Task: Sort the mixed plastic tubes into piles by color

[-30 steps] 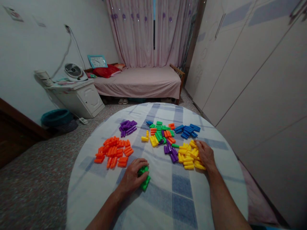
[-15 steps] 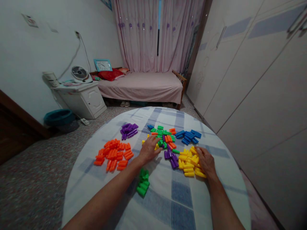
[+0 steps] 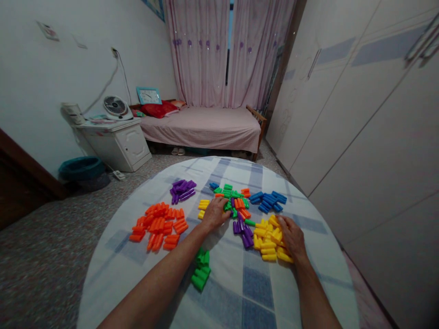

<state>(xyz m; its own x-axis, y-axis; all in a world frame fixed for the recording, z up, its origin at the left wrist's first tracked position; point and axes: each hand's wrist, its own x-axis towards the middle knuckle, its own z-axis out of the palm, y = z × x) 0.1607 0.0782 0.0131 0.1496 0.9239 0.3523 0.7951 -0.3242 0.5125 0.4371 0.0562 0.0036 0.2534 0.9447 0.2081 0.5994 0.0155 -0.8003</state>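
Bullet-shaped plastic toy blocks lie in colour heaps on a round table. My left hand (image 3: pixel 215 214) is over the mixed middle heap, thumb and fingers apart, at the green blocks (image 3: pixel 228 193). Its palm partly covers that heap, and yellow blocks (image 3: pixel 203 205) show to its left. My right hand (image 3: pixel 292 235) rests against the right edge of the yellow heap (image 3: pixel 267 242), fingers stretched along it; nothing is visibly gripped. Between the hands lie purple blocks (image 3: pixel 244 234) and orange blocks (image 3: pixel 240 204).
Orange blocks (image 3: pixel 159 225) and purple blocks (image 3: pixel 183 189) lie to the left, blue blocks (image 3: pixel 269 201) at the back right. Green blocks (image 3: pixel 200 276) sit near my left forearm. A checked cloth (image 3: pixel 233 292) covers the table. Beyond stand a bed (image 3: pixel 206 121) and a wardrobe (image 3: pixel 343 114).
My left hand has shifted slightly right over the mixed heap, uncovering more yellow blocks on its left. My right hand stays by the yellow heap. The camera view has tilted a little.
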